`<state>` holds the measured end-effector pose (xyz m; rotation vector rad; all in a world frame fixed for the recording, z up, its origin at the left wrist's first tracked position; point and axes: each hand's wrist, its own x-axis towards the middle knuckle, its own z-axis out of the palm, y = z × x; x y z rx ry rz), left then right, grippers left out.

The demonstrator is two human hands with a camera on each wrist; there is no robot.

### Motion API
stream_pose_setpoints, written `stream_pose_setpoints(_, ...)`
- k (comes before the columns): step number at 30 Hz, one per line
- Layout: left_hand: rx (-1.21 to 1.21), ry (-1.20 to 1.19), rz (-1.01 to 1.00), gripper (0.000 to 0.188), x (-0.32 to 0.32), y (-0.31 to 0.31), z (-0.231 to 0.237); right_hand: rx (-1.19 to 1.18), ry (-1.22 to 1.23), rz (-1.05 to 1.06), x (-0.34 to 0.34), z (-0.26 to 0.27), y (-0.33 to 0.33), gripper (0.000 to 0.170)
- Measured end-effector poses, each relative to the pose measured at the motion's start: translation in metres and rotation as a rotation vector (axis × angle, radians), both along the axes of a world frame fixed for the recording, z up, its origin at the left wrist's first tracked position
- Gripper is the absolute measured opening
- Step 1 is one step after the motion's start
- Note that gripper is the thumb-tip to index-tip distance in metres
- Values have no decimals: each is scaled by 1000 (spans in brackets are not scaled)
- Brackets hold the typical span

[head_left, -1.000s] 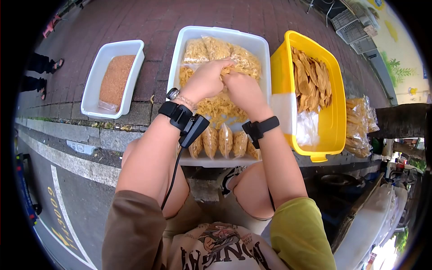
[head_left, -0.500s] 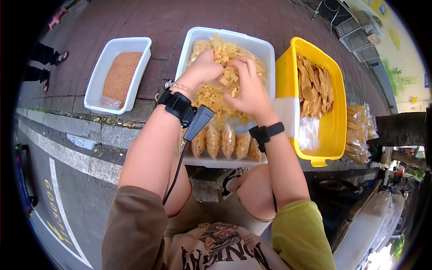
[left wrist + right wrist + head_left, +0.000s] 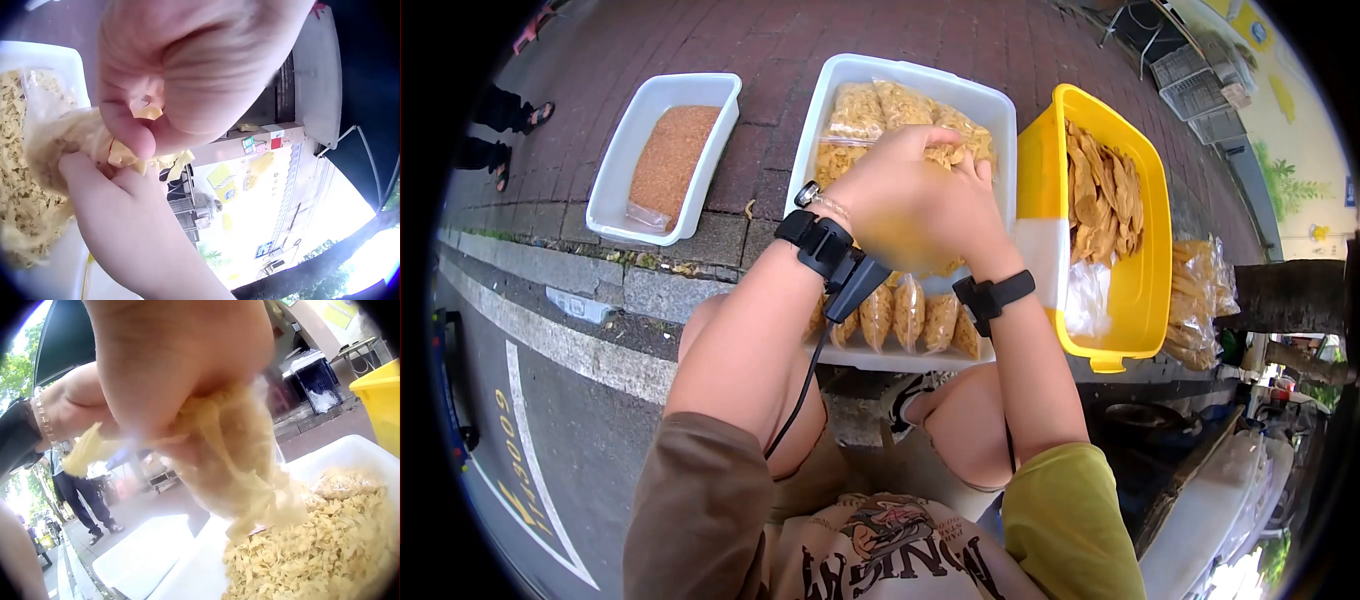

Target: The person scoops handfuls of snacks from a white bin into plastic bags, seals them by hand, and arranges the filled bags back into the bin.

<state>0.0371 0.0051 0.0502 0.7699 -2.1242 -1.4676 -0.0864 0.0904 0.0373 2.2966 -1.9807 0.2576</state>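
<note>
A large white tub (image 3: 816, 125) is set on paving, a yellow tub (image 3: 1135, 310) beside its right edge, a smaller white tub (image 3: 628, 150) well off its left edge. Left hand (image 3: 887, 185) and right hand (image 3: 965, 215) are held together above the large white tub, toward its far edge. Clear bag (image 3: 240, 450), part-filled, is gripped by the right fingers. Small filled bags (image 3: 910, 312) are lined along the near edge. Pale strips (image 3: 178, 165) are pinched by the left fingers beside the bag.

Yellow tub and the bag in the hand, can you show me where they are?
Yellow tub (image 3: 1042, 170): head view, its outer side wall.
Bag (image 3: 237, 447): right wrist view, its filled middle.
</note>
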Motion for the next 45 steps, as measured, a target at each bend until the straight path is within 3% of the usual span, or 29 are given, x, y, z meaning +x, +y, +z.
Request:
stream_pose_setpoints(2,-110,90,40,66,-3,-4,-7,-106,-23,20,-3,1,-1,12)
stream_pose_setpoints(4,162,25,173,62,0,-4,10,-167,-119,30,-5,5,-6,17)
stream_pose_setpoints(5,163,27,173,62,0,-8,5,-228,-217,43,-5,7,-8,23)
stream_pose_setpoints(7,-21,114,259,59,-1,-15,0,-277,-257,36,-3,13,-5,29)
stream_pose_setpoints(10,44,13,264,60,4,-14,8,-350,-330,22,1,15,-3,39)
stream_pose_setpoints(14,125,116,220,62,3,-16,3,-441,-479,40,1,7,-6,40)
stream_pose_setpoints(15,142,146,170,64,3,-16,3,-439,-479,43,1,7,-7,40)
stream_pose_setpoints(17,161,176,125,65,3,-16,2,-456,-133,116,1,5,-9,32)
stream_pose_setpoints(18,74,150,46,65,4,-16,3,-455,-133,119,2,5,-8,32)
stream_pose_setpoints(21,-15,130,-84,64,1,-11,4,-342,12,153,4,0,-7,24)
stream_pose_setpoints(23,-15,136,-134,62,-4,-2,5,-61,-139,108,0,-12,-7,18)
stream_pose_setpoints(24,-40,45,-164,61,-6,7,11,-59,-141,109,0,-18,-5,18)
stream_pose_setpoints(25,-65,-45,-195,60,-7,16,14,-91,-376,114,3,-23,-1,17)
stream_pose_setpoints(26,-171,4,-124,36,-9,23,4,-122,-611,117,4,-27,3,16)
stream_pose_setpoints(29,-171,25,-127,37,-10,24,-3,55,-711,49,8,-15,9,14)
stream_pose_setpoints(30,-170,26,-126,37,-10,21,-4,57,-710,50,8,-13,7,14)
stream_pose_setpoints(32,0,31,-55,55,-10,12,-3,147,-416,-52,5,-8,0,13)
stream_pose_setpoints(33,-2,34,-59,55,-9,8,0,144,-412,-56,3,-4,-4,13)
stream_pose_setpoints(35,-34,-36,129,55,-3,-1,4,-124,-252,151,-1,4,-7,12)
stream_pose_setpoints(37,-127,-47,177,55,2,-9,6,-237,-206,183,-2,18,-7,16)
stream_pose_setpoints(39,-1,-90,229,54,6,-15,9,-349,-163,218,-5,29,-7,20)
stream_pose_setpoints(42,123,-17,222,53,11,-17,13,-511,-199,105,-8,34,-6,31)
stream_pose_setpoints(44,204,23,224,54,13,-16,18,-421,-640,-197,-6,31,-4,41)
stream_pose_setpoints(45,245,87,221,56,14,-14,22,-422,-640,-195,-8,25,-5,41)
